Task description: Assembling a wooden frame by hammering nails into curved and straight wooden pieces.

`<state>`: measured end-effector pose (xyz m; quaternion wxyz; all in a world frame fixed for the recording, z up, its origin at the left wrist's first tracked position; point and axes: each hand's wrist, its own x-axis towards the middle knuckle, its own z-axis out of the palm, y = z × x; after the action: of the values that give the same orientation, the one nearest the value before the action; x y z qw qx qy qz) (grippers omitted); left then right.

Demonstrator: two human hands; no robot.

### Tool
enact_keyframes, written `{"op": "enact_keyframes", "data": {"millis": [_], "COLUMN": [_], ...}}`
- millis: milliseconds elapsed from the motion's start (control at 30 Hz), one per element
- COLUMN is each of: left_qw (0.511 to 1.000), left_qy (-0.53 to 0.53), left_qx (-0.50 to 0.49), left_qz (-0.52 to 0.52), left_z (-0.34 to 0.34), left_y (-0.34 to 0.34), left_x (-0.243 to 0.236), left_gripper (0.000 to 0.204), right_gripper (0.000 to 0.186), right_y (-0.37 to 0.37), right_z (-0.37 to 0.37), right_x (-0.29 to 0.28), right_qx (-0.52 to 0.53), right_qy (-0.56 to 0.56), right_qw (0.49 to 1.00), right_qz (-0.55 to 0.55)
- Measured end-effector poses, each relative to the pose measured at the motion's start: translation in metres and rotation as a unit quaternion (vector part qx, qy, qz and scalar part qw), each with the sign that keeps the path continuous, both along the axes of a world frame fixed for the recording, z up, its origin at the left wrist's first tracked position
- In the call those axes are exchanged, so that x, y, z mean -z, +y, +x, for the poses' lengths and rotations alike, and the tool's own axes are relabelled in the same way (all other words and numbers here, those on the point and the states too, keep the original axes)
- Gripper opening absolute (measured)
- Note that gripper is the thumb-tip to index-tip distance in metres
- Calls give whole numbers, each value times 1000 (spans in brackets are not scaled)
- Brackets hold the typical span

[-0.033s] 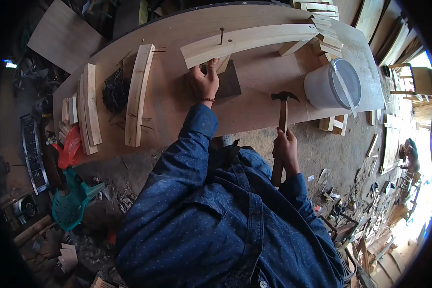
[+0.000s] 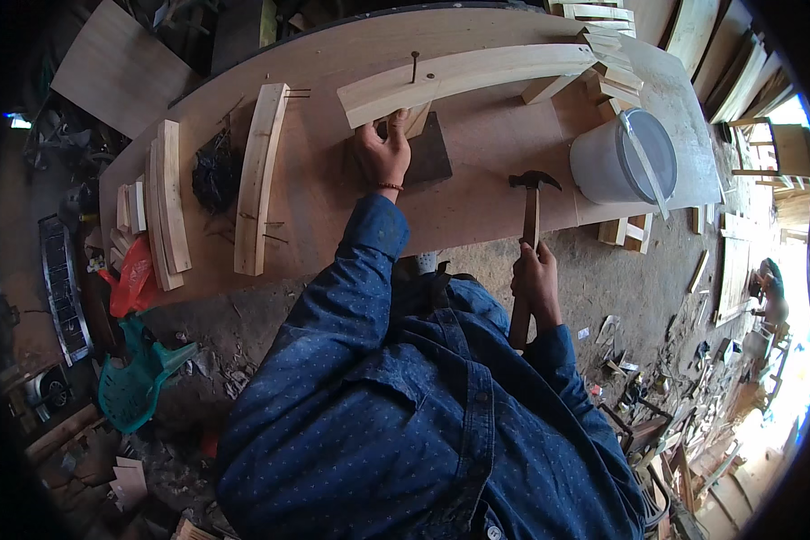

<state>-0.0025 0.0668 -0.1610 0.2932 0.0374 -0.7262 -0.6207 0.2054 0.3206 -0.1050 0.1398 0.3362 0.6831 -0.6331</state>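
A pale curved wooden beam [image 2: 486, 72] lies across the far side of the workbench [image 2: 504, 135], raised on short wooden blocks. One nail [image 2: 415, 67] stands upright in its top, partway out, beside a dark round spot. My left hand [image 2: 385, 160] is closed at the beam's near edge by its left end, with fingertips partly hidden underneath. Next to that hand, a dark flat block [image 2: 432, 153] rests under the beam. My right hand [image 2: 535, 279] is wrapped round the handle of a claw hammer [image 2: 533, 202], whose head is over the bench's near edge, apart from the beam.
A white lidded bucket [image 2: 603, 160] stands at the bench's right. Left lie another curved beam with protruding nails [image 2: 262, 180], a black plastic bag [image 2: 216, 171], stacked wood strips [image 2: 169, 198] and a red bag [image 2: 135, 274]. A green plastic chair [image 2: 135, 378] and scraps litter the floor.
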Motion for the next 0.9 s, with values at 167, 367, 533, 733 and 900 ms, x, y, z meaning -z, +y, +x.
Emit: {"op": "enact_keyframes", "data": {"millis": [167, 367, 533, 733, 900], "left_qw": [996, 987, 987, 911, 807], "left_qy": [38, -9, -21, 117, -145], "left_qx": [14, 140, 137, 113, 250], "left_qz": [79, 81, 83, -378, -515], "left_z": [1, 11, 50, 37, 17], "left_y": [6, -22, -63, -72, -51], "left_x": [-9, -15, -68, -164, -178], "left_gripper": [38, 36, 58, 79, 56], "right_gripper": [19, 17, 17, 19, 17], "right_y": [1, 2, 1, 5, -4], "right_z": [2, 4, 4, -18, -38], "right_x": [-5, -5, -13, -74, -121], "right_qx": [3, 4, 0, -26, -81], "right_qy": [-11, -11, 18, 117, 200], "right_qw": [1000, 1000, 1000, 993, 972], "right_qz": [-3, -9, -7, -2, 95]}}
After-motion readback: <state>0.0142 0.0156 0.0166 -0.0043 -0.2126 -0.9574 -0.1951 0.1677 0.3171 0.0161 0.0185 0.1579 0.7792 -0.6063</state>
